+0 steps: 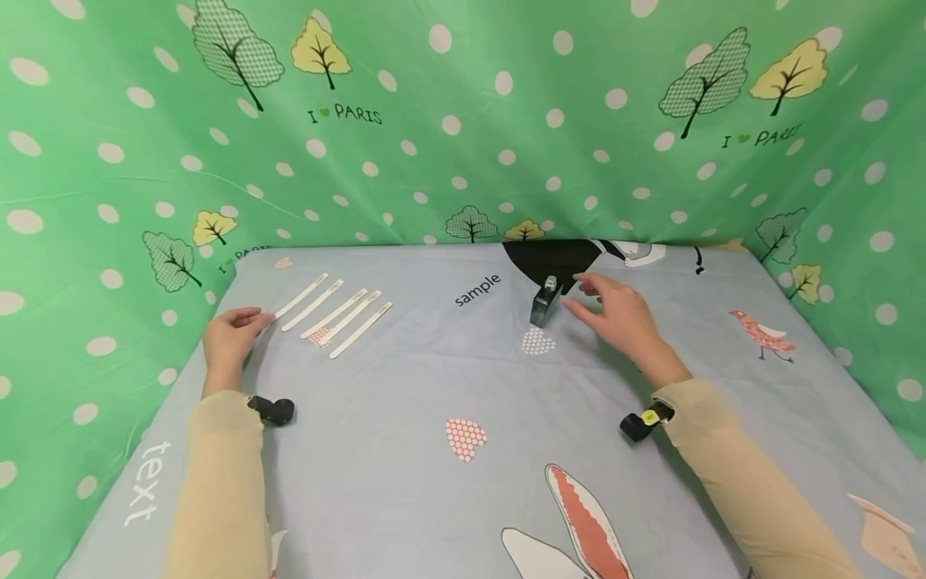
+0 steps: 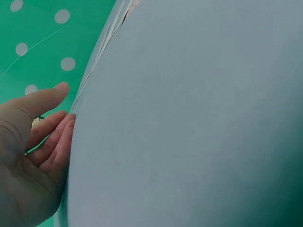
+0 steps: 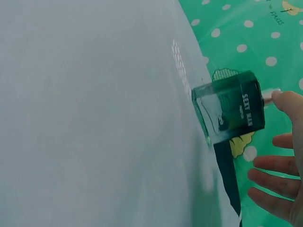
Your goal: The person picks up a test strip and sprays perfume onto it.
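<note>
Green curtain [image 1: 448, 56] all across the back, spotted white and printed with checked trees, its folds hanging right behind the counter [image 1: 405, 386]. Over that counter goes a grey-blue cloth [image 1: 347, 482], lightly creased, and it's a busy one: a dotted red heart [image 1: 466, 439] near the middle, a bird [image 1: 763, 336] out on the right, a big black shape [image 1: 553, 261] at the far edge. Up on the left, five strips [image 1: 333, 314], slim, flat, white, paper-like, all slanting the same way with gaps between them, a pale heart print showing underneath. And here's the left hand [image 1: 231, 338], right at the near end of the outermost strip; its fingers [image 2: 52, 146] are relaxed and lightly bent, the thumb standing apart from them. Whether they touch that strip, one cannot tell. Across to the right of centre stands the bottle [image 1: 543, 307], a blocky piece of dark green see-through glass, pale lettering on its side, a small cap on top, just behind a white heart print [image 1: 538, 342]. Just beside it hovers the right hand [image 1: 622, 314], fingers spread loosely, the thumb close to the bottle; contact there is hard to call. Beige sleeves [image 1: 224, 490] frame both sides, with a small black camera [image 1: 273, 410] strapped at each wrist.
</note>
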Demonstrator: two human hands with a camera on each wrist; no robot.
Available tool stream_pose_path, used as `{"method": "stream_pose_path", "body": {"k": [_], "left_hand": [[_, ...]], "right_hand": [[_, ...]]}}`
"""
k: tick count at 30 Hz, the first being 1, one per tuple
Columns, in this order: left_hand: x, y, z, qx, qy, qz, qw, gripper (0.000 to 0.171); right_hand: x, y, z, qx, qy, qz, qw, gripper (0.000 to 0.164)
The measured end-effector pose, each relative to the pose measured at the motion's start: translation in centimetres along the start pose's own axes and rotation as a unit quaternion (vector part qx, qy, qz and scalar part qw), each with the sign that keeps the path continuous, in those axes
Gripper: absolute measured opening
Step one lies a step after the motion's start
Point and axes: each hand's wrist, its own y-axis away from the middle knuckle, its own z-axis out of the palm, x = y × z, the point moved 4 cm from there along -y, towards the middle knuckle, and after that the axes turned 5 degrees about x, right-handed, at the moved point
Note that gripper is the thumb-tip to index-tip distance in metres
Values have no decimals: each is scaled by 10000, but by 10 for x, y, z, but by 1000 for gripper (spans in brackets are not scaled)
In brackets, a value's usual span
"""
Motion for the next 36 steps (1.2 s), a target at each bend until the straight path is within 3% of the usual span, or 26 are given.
{"method": "stream_pose_path", "body": {"k": [5,11,18,28,36], "left_hand": [[-4,0,-1,-190,144,-105,9997,61],[-4,-2,-1,-236,3,-72,9997,59],[-9,-8,1,-311,-60,-88,9995,59],[-8,-10,3,-396,-262,-233,9986,56],[-8,-9,2,-376,-289,-138,9988,52]], "right_hand": [[-7,-3,2,305,-211,161,9992,57],[-16,-4,7,506,-509,330,9969,67],[-20,-6,21,217,-842,632,9942,77],[-25,-6,32,154,-1100,717,9912,80],[-27,-3,35,-66,-1457,947,9848,81]]}}
